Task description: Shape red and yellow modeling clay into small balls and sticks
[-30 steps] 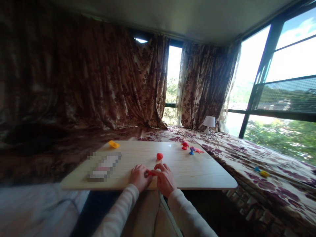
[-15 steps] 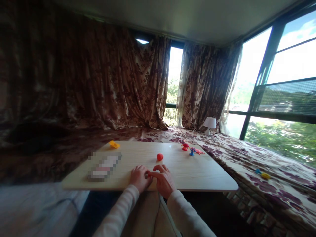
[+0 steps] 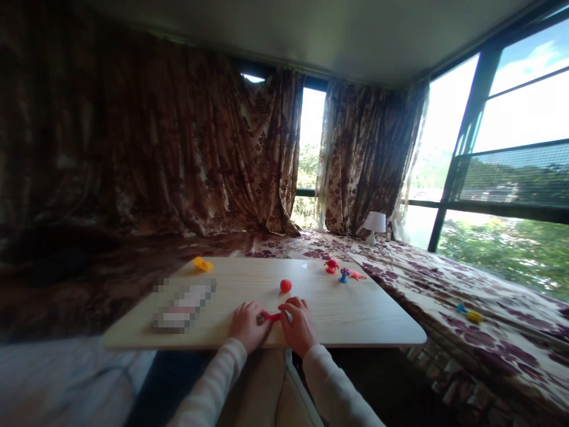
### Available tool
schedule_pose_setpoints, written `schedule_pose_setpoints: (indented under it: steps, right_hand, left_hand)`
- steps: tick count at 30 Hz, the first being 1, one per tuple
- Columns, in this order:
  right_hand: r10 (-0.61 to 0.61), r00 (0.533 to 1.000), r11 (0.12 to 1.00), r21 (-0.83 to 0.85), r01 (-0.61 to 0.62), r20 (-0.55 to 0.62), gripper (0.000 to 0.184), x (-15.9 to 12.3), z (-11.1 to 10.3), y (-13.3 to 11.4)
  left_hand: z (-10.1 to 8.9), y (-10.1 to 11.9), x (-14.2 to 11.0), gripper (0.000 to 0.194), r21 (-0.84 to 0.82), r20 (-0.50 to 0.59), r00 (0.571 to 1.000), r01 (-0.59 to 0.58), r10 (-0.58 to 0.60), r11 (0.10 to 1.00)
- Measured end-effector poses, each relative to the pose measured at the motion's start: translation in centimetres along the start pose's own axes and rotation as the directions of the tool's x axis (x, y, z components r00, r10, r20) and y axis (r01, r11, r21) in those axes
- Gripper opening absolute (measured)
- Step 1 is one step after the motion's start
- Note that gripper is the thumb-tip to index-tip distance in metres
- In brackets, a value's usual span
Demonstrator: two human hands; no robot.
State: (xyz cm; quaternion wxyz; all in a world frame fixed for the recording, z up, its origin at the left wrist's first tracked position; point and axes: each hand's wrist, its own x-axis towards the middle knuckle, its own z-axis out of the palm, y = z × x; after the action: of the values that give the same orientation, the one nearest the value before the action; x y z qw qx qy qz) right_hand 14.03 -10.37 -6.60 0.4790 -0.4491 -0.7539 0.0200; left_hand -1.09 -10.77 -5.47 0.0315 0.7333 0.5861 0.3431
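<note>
Between my two hands, near the front edge of the table [image 3: 355,323], stretches a thin red strip [image 3: 273,317] of soft-looking material. My left hand [image 3: 248,324] is closed on its left end, and a small dark bit shows by the fingertips. At the other end my right hand [image 3: 300,323] pinches the strip between thumb and fingers. A round red ball [image 3: 285,286] rests on the tabletop just beyond my fingers, touched by neither hand.
Back left on the table lies a yellow piece [image 3: 203,264], with a blurred-out flat object [image 3: 184,307] nearer. At the back right are a red figure [image 3: 331,266], a blue figure [image 3: 344,275] and a pinkish-red piece [image 3: 357,275]. A white lamp [image 3: 374,223] stands behind.
My hands have drawn slightly apart, and more of the red strip shows between them. My right fingers have curled in closer to it. The view has shifted a little.
</note>
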Motion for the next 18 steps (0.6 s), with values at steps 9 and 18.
schedule_pose_setpoints:
  steps: [9,18]
  right_hand:
    - [0.104,0.994,0.976,-0.198,-0.093,0.045,0.016,0.0,0.0,-0.6]
    - [0.007,1.0,1.0,-0.004,-0.007,0.03,0.043,-0.4,-0.7,1.0]
  left_hand:
    - [0.7,-0.6,0.3,0.016,0.014,-0.013,1.0,0.008,-0.008,1.0]
    - [0.8,-1.5,0.1,0.025,-0.046,-0.154,0.987,-0.062,0.054,0.997]
